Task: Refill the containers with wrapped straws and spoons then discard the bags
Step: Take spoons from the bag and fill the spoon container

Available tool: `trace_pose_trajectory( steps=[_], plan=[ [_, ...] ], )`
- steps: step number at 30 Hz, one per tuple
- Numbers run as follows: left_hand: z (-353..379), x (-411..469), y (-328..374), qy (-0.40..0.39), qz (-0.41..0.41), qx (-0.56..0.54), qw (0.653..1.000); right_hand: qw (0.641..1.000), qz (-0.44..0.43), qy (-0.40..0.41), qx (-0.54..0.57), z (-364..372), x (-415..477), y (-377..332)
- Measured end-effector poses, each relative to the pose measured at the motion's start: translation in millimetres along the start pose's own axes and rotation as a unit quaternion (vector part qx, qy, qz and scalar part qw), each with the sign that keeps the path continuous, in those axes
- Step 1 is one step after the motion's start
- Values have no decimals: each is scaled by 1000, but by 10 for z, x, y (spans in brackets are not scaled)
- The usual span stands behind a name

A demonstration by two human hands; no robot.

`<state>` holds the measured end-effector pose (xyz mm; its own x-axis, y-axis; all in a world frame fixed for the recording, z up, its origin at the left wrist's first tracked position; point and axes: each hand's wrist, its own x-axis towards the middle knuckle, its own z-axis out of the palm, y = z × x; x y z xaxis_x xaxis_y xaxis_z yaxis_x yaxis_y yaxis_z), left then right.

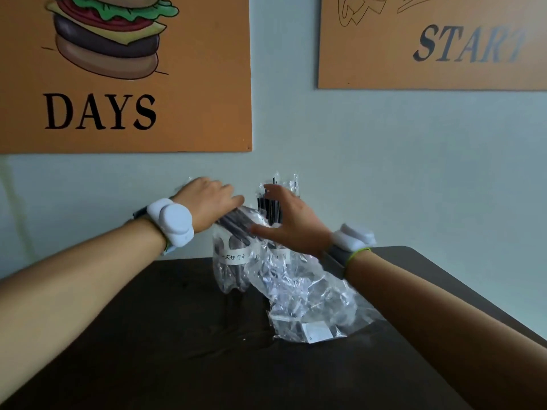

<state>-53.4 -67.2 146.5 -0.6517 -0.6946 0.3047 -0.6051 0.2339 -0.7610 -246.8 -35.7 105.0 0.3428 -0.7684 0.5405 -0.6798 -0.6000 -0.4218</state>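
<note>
Two clear containers stand at the table's back edge. The left container [231, 276] has a white handwritten label and holds black spoons. The right container [282, 257] holds upright wrapped black straws [270, 204]. My left hand [207, 202] is shut on a tilted bundle of wrapped black spoons [236, 224] just above the left container. My right hand [288, 224] is spread open beside the straws, with its thumb reaching towards the lower end of the bundle. A crumpled clear plastic bag [313, 306] lies on the table in front of the containers.
The dark table [177, 335] ends close to a pale wall, and its right corner is rounded. Two orange posters [124, 113] hang on the wall above. Both wrists wear white devices.
</note>
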Motion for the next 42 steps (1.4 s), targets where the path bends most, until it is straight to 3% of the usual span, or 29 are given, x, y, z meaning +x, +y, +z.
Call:
trace_pose_trajectory(
  steps=[4,9,12,16,18,19,20,21,22,24,25,27,28,31,38,42],
  plan=[
    [-207,86,33,49,56,42,996,998,16,-50,-43,167,232,-159],
    [-166,6,100,39,70,30,996,991,78,-49,-97,326,312,-118],
    [-99,-70,139,125,59,26,990,990,77,-9,-117,376,323,-80],
    [-19,-82,123,153,-39,-30,987,993,88,6,-84,410,333,62],
    [-19,-106,116,156,-121,-146,969,993,114,27,-30,401,328,157],
    [-31,-111,127,176,-168,-244,939,991,128,46,4,390,322,193],
    [-36,-109,150,190,-221,-369,883,987,141,66,33,384,325,214],
    [-62,-100,179,180,-268,-510,798,983,151,85,56,380,328,220],
    [-85,-77,206,154,-300,-641,689,980,159,100,71,383,335,215],
    [-94,-6,274,95,-322,-801,496,977,162,112,85,411,335,174],
    [-103,33,316,81,-327,-833,438,977,162,111,86,435,333,148],
    [-123,118,379,96,-349,-850,382,979,162,99,73,494,312,95],
    [-116,158,400,115,-364,-845,373,980,162,93,63,517,298,64],
    [-45,265,463,154,-409,-812,387,984,162,68,36,568,282,9],
    [115,387,527,167,-429,-798,388,990,127,54,-36,662,249,70],
    [248,421,406,221,-435,-778,395,991,104,-42,-67,643,228,184]
  ],
)
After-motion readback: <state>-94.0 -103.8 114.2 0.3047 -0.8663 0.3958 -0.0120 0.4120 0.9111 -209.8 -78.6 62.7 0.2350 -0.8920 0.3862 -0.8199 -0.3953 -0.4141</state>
